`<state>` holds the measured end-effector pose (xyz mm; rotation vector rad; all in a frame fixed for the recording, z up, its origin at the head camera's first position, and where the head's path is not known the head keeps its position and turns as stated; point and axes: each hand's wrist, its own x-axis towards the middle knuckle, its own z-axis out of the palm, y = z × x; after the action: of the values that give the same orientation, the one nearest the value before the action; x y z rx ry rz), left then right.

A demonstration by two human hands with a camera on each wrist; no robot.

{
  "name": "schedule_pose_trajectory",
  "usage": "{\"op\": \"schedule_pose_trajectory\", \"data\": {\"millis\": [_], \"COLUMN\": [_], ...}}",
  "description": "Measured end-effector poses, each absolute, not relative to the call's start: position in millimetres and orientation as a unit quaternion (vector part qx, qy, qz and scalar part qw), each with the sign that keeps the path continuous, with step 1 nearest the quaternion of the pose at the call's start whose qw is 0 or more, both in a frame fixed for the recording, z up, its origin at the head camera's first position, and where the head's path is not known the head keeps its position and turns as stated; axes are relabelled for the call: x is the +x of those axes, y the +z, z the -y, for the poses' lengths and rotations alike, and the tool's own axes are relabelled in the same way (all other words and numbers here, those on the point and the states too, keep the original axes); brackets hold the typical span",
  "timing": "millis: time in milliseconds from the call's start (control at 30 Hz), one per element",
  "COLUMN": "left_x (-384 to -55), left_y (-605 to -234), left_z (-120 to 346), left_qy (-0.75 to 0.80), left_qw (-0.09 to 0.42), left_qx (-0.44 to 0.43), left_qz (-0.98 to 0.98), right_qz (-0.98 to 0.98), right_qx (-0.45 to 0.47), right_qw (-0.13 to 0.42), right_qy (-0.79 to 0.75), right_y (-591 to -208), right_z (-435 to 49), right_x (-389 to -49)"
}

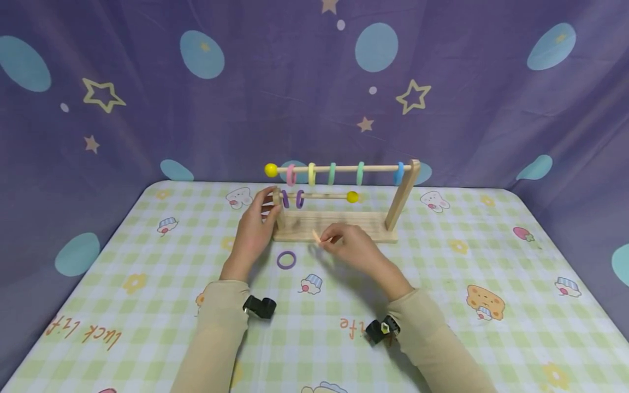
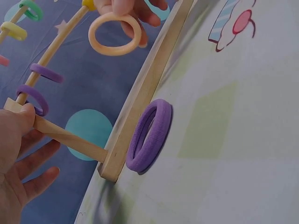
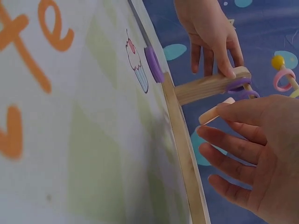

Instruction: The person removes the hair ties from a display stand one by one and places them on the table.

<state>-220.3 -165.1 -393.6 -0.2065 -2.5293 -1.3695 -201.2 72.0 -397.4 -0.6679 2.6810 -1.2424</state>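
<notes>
A wooden rack (image 1: 339, 220) has a tall post on the right and a short post (image 2: 74, 141) on the left, each bearing a rod. My left hand (image 1: 253, 224) holds the top of the short post between thumb and fingers. In front of the rack's base, my right hand (image 1: 355, 246) pinches a peach hair tie (image 2: 114, 50) by its edge. Two purple hair ties (image 1: 300, 200) hang on the lower rod, close to the short post. Another purple hair tie (image 2: 163, 116) lies on the table before the rack.
Pink, yellow, green and blue hair ties (image 1: 361, 173) hang along the upper rod. Yellow balls (image 1: 271, 170) cap the rods' free ends. A checked cloth (image 1: 432, 256) covers the table, and a purple curtain (image 1: 304, 109) hangs behind.
</notes>
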Motion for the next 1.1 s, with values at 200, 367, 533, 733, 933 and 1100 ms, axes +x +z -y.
{"op": "schedule_pose_trajectory", "data": {"millis": [200,367,533,733,933,1100], "left_x": [-221,-221,-220,-220,-221,-221], "left_y": [-394,-394,-394,-394,-395,-394], "left_z": [165,165,165,165,165,165], "left_qy": [-0.470,-0.469,-0.470,-0.470,-0.467,-0.468], "left_qw": [0.127,0.127,0.126,0.122,0.125,0.127], "left_qx": [-0.070,-0.068,-0.067,-0.064,-0.067,-0.068], "left_qz": [0.871,0.871,0.871,0.872,0.873,0.872], "right_qz": [-0.886,-0.891,-0.900,-0.906,-0.915,-0.914], "right_qx": [-0.233,-0.240,-0.243,-0.249,-0.245,-0.249], "right_qw": [0.069,0.085,0.095,0.100,0.098,0.098], "right_qy": [-0.394,-0.376,-0.349,-0.326,-0.306,-0.304], "right_y": [-400,-400,-399,-398,-398,-398], "right_z": [-66,-62,-60,-57,-54,-54], "right_x": [-201,-200,-200,-200,-199,-197]}}
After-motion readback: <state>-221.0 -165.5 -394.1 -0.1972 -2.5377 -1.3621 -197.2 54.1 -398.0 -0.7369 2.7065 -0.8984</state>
